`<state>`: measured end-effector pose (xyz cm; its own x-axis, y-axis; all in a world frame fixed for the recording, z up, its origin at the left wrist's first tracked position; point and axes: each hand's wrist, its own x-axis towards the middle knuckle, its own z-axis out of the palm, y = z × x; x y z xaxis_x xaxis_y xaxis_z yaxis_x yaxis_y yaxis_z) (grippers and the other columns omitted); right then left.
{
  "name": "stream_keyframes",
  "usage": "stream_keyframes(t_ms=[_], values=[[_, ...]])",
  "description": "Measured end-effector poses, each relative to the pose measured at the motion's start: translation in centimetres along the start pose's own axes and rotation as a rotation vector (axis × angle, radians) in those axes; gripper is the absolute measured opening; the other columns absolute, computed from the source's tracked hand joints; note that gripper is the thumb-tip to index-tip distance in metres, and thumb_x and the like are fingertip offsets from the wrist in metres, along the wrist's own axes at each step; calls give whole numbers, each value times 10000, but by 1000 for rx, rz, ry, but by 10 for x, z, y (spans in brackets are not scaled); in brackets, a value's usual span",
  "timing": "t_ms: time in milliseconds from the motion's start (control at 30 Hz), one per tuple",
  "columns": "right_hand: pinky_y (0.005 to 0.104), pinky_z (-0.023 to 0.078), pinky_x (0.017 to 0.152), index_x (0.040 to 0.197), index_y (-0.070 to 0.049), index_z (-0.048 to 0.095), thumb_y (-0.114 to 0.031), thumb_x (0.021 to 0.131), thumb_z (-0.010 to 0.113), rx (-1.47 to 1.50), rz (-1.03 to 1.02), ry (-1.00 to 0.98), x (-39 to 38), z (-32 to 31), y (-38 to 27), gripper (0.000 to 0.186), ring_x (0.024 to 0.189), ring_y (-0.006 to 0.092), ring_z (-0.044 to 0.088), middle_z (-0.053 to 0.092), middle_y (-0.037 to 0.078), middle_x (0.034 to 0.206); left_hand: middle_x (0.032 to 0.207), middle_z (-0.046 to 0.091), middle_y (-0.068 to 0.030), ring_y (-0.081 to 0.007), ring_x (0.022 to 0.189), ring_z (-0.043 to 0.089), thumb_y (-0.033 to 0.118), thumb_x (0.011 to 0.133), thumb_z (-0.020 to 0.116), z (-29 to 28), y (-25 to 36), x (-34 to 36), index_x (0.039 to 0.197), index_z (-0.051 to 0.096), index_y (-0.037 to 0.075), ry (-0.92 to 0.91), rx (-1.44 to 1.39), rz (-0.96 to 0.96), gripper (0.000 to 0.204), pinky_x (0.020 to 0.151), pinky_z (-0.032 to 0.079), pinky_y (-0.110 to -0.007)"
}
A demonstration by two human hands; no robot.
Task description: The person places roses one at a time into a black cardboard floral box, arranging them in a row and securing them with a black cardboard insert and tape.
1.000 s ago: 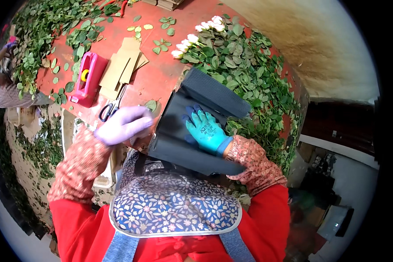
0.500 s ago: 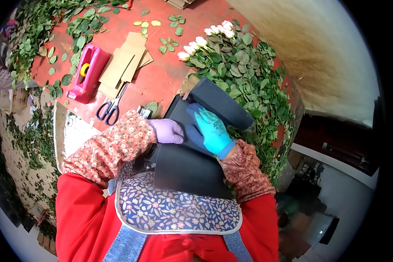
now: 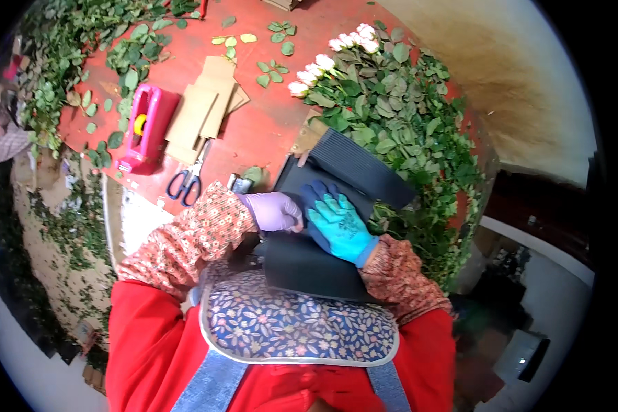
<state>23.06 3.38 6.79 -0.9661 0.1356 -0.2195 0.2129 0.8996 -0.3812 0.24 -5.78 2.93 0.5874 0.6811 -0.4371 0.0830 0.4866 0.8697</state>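
Observation:
A black rubbery sheet (image 3: 312, 264) hangs over the near edge of the table in front of me. Its far part, a ribbed black flap (image 3: 360, 168), is folded up. My right hand (image 3: 338, 226), in a blue work glove, lies flat on the sheet with the fingers stretched out. Close at its left, my left hand (image 3: 273, 211) wears a thin lilac glove; its fingers are curled down against the sheet. Whatever those fingers hold, if anything, is hidden. Beyond the flap lie pink-white roses (image 3: 316, 71) with long leafy stems (image 3: 419, 137).
On the red table (image 3: 250, 130) at the left are dark-handled scissors (image 3: 187, 184), flat cardboard pieces (image 3: 202, 106) and a pink tape dispenser (image 3: 150, 130). A small metallic object (image 3: 239, 184) lies by my left wrist. Cut leaves (image 3: 55, 75) heap at the far left; a wall (image 3: 515, 75) rises at right.
The whole view has shifted, so everything sits a little further right and mostly lower. My right hand has slid nearer on the sheet, its fingers more spread. My left hand stays curled beside it.

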Motion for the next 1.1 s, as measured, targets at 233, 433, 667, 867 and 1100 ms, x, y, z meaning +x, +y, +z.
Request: stream_keyframes(t_ms=[233,433,667,867,1100], values=[[545,259,1150,1246,-88,621,-225,820,642,-43,-9,26,-6,-9,-15,448,1411,351,367,459,113,1474,1068,639,-162,-289,923,643,297,794,773,-81,-6,-66,1143,611,5,1332,1009,-57,483,765,532,-392],[541,274,1143,1243,-79,629,-240,837,664,-71,-23,77,-3,-13,-21,438,1382,363,414,484,122,1463,1157,604,-176,-355,928,652,342,685,857,-121,-35,-82,1337,438,18,1326,1092,-606,840,737,549,-447],[538,260,1154,1283,-91,600,-198,840,613,-10,-14,104,-5,-10,-18,455,1414,339,373,439,120,1502,941,651,-194,-369,869,654,17,830,673,-131,-53,-106,1069,634,38,1596,1074,-39,243,730,531,-441],[563,295,1113,1230,-71,623,-214,796,647,41,5,95,-11,14,-6,457,1365,360,399,495,135,1425,1086,680,-70,-183,978,636,3,904,648,-11,47,-81,1192,635,-10,1078,-288,524,288,896,509,-332],[541,328,1079,1265,-90,610,-259,766,661,-27,19,43,-13,7,-6,530,1258,325,482,575,132,1297,771,608,-27,-114,686,554,274,937,711,27,4,6,1041,591,-20,501,-357,-99,334,629,475,-289]])
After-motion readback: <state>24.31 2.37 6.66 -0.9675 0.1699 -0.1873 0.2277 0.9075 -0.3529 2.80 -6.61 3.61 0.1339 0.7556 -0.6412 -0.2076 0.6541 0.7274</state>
